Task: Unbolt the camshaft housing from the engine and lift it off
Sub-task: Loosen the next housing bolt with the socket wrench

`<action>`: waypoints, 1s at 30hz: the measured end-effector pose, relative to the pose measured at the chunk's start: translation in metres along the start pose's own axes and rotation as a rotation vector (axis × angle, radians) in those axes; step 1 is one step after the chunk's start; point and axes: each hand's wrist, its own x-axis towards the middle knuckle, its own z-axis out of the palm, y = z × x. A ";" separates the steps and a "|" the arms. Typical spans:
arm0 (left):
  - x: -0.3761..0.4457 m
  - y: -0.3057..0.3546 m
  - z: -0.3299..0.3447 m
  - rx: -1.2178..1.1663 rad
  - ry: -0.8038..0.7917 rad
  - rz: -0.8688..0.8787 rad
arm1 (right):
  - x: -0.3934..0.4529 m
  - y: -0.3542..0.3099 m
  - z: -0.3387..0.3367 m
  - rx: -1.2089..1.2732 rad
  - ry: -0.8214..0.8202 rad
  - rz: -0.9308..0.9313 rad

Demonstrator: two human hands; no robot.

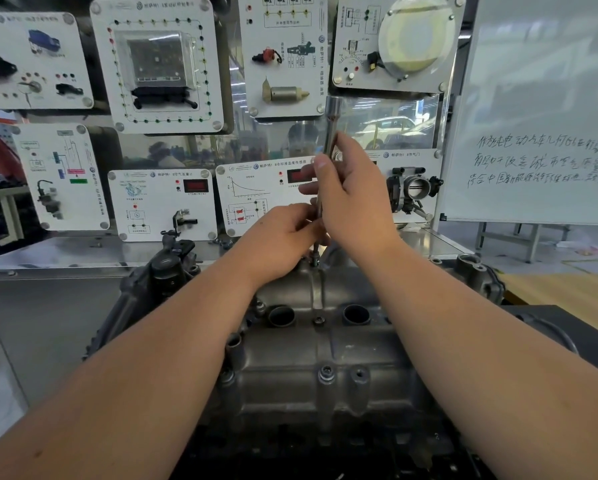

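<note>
The grey cast camshaft housing point(290, 355) lies across the top of the engine in the lower middle of the view. A long chrome socket extension point(332, 123) stands upright on a bolt point(315, 260) at the housing's far edge. My right hand point(353, 192) grips the tool's shaft at mid height. My left hand point(283, 237) pinches the shaft low down, just above the bolt. Two more bolts sit in the housing, one in the middle point(319, 320) and one near me point(326, 372).
Two round plug wells point(282, 315) open in the housing's top. A black part point(172, 261) sits on the engine's left end and a grey casting point(477, 275) on its right. Training panels point(159, 64) cover the wall behind. A whiteboard point(540, 116) stands at right.
</note>
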 end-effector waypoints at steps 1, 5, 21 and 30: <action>0.000 0.000 0.000 0.000 0.001 -0.009 | 0.000 0.001 0.000 0.024 0.004 0.004; 0.002 0.000 0.000 -0.014 0.008 -0.033 | -0.001 0.001 0.000 -0.008 0.031 -0.032; 0.005 -0.006 0.000 0.017 0.006 -0.026 | 0.001 0.000 0.000 0.036 0.003 -0.003; 0.004 -0.004 -0.002 -0.022 0.016 -0.050 | 0.000 0.001 0.000 0.025 0.030 -0.024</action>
